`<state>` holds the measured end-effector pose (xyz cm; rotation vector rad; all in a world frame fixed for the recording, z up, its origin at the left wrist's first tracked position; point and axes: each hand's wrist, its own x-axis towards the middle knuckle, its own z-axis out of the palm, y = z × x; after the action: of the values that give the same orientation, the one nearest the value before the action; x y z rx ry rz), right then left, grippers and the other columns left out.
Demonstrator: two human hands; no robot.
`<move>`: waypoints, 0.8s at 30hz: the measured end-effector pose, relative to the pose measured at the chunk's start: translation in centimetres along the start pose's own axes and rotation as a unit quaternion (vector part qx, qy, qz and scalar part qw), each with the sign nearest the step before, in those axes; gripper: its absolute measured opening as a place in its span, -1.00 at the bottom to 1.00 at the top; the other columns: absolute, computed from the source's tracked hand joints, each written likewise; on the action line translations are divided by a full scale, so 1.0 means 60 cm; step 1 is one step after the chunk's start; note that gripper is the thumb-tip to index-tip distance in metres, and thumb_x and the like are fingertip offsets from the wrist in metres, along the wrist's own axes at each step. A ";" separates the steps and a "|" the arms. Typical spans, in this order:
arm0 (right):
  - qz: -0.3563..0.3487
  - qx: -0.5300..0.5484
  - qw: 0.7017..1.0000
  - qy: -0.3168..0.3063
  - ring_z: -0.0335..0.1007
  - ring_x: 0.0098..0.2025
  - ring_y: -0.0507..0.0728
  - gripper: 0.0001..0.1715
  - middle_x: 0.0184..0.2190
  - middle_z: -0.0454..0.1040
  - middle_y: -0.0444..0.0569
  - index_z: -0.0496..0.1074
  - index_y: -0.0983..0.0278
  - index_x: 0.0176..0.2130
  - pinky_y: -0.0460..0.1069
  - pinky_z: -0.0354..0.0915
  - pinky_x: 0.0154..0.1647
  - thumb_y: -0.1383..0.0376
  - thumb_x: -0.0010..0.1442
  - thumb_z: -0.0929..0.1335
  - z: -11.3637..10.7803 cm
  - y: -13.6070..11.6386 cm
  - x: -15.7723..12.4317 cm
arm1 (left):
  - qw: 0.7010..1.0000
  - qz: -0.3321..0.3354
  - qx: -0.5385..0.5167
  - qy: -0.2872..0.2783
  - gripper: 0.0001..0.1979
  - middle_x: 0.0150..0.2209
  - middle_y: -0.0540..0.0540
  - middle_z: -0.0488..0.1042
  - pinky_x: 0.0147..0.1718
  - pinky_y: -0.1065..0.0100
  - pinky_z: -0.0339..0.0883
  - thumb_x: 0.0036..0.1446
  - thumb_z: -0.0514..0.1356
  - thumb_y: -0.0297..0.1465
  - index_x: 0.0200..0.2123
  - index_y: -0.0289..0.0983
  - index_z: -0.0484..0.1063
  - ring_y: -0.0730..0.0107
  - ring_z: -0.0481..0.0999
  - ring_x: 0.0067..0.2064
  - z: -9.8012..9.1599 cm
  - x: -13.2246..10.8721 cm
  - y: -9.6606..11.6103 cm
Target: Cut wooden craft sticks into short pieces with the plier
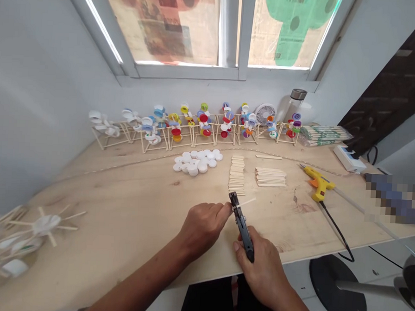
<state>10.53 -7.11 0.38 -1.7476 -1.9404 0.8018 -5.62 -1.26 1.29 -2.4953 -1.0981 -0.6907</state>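
My right hand (263,266) is wrapped round the dark handles of pliers (241,224), a plier-like tool with its jaw end pointing away from me. Across the jaws lies a thin pale stick (247,203), its free end sticking out to the right. Fingers of my left hand (203,226) are pinched at the stick's other end, right against the left side of the jaws. Just beyond the tool is a stack of short wooden sticks (237,173), with a second stack of sticks (271,177) to its right. White bottle caps (197,162) sit grouped to the left.
Several stick stands with coloured caps (204,123) line the wall. A yellow glue gun (319,182) lies right, its cord hanging over the edge. Behind are a power strip (348,158), bagged sticks (325,134), a small fan (265,114) and a bottle (294,106). Stick-and-cap wheels (46,224) lie left.
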 end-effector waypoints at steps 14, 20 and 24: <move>-0.025 -0.011 1.000 0.013 0.35 -0.48 0.11 -0.91 -0.53 0.41 -0.12 0.24 0.23 -0.32 -0.09 0.07 -0.49 0.26 0.16 0.21 0.002 0.000 -0.032 | 0.924 -0.059 -0.325 -0.194 -0.76 -0.56 0.03 0.34 -0.52 0.50 0.16 0.23 -0.13 -0.42 -0.36 -0.28 0.28 0.51 0.33 -0.55 -0.049 0.015 -0.010; -0.048 -0.011 0.998 0.025 0.35 -0.46 0.12 -0.87 -0.51 0.42 -0.10 0.26 0.24 -0.26 -0.08 0.08 -0.46 0.27 0.16 0.20 0.002 0.000 -0.035 | 0.840 -0.104 -0.475 -0.240 -0.70 -0.39 -0.03 0.41 -0.32 0.46 0.22 0.25 -0.14 -0.34 -0.32 -0.31 0.34 0.48 0.38 -0.35 -0.066 0.022 -0.016; -0.050 -0.012 0.998 0.025 0.35 -0.47 0.12 -0.88 -0.53 0.41 -0.11 0.25 0.24 -0.29 -0.08 0.08 -0.47 0.25 0.16 0.20 0.004 0.001 -0.035 | 0.807 -0.128 -0.523 -0.242 -0.68 -0.41 -0.03 0.39 -0.32 0.47 0.21 0.23 -0.11 -0.31 -0.35 -0.35 0.35 0.48 0.35 -0.36 -0.064 0.022 -0.017</move>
<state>10.73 -9.21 0.33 -1.6530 -1.9943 0.6970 -6.76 -1.67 5.30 -3.6578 -1.5299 -0.9410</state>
